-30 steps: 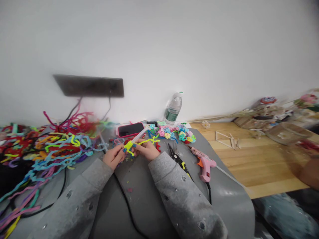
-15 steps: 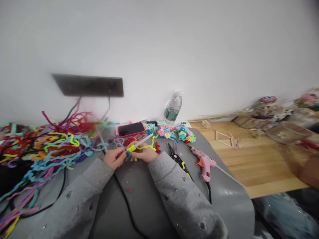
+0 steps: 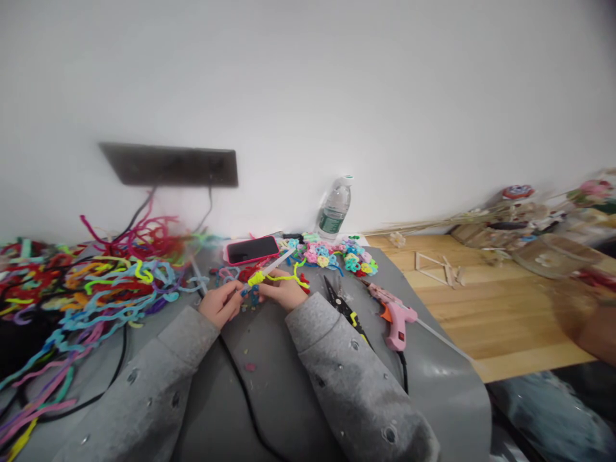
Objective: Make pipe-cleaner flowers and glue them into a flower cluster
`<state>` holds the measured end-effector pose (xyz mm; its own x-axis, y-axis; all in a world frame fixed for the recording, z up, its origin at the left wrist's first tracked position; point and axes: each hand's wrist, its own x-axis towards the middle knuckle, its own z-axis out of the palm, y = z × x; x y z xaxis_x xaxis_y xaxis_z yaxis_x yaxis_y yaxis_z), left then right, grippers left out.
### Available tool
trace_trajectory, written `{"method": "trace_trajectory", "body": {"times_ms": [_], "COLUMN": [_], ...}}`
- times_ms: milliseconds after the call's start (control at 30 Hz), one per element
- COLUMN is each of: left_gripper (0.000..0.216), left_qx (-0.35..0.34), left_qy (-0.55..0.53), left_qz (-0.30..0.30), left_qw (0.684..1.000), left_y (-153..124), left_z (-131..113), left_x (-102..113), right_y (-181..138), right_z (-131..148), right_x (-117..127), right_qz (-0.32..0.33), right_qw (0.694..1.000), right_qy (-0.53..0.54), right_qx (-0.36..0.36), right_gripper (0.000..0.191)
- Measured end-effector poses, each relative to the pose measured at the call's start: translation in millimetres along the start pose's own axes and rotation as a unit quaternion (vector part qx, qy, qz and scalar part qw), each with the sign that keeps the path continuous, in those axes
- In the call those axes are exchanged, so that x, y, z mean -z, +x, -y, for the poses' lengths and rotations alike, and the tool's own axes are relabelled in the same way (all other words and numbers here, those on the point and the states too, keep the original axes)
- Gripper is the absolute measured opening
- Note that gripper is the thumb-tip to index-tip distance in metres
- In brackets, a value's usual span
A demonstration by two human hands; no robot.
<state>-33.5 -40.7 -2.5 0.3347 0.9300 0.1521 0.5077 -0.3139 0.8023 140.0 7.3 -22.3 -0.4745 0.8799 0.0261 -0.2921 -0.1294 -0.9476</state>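
Observation:
My left hand [image 3: 220, 303] and my right hand [image 3: 285, 292] meet over the grey table cover [image 3: 269, 372]. Both are closed around a pale thin stick [image 3: 275, 263] that points up and to the right. A yellow pipe cleaner [image 3: 274, 278] is coiled round the stick's lower end, and its loose end trails right over my right hand. My left fingertips pinch the coil's lower end. My right fingers hold the stick just behind the coil.
A heap of coloured pipe cleaners [image 3: 81, 289] covers the left. A pink-cased phone [image 3: 252, 249], small pipe-cleaner flowers [image 3: 337, 255] and a water bottle [image 3: 333, 209] lie beyond my hands. Black pliers [image 3: 343, 309] and a pink glue gun [image 3: 395, 316] lie right. Another person's arm [image 3: 597, 330] shows far right.
The yellow pipe cleaner's loose end has been wound tighter round the stick and now lies lower, across my right hand. Both hands stayed in place with small finger movements.

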Motion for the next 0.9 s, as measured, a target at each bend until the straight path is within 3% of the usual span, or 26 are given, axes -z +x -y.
{"method": "trace_trajectory", "body": {"times_ms": [267, 467, 900], "left_gripper": [0.025, 0.025, 0.028], "left_qx": [-0.009, -0.007, -0.006], "left_qy": [0.002, 0.012, -0.033], "left_qz": [0.012, 0.013, -0.035], "left_qw": [1.0, 1.0, 0.999], "left_y": [0, -1, 2], "left_z": [-4, -6, 5], "left_x": [1, 0, -1], "right_y": [-3, -2, 0], "right_z": [1, 3, 9], "right_x": [-3, -4, 3], "right_qz": [0.018, -0.004, -0.043], "right_qw": [1.0, 1.0, 0.997], "right_qy": [0.003, -0.018, 0.064], "right_qx": [-0.016, -0.022, 0.009], "right_gripper": [0.033, 0.033, 0.041]}}
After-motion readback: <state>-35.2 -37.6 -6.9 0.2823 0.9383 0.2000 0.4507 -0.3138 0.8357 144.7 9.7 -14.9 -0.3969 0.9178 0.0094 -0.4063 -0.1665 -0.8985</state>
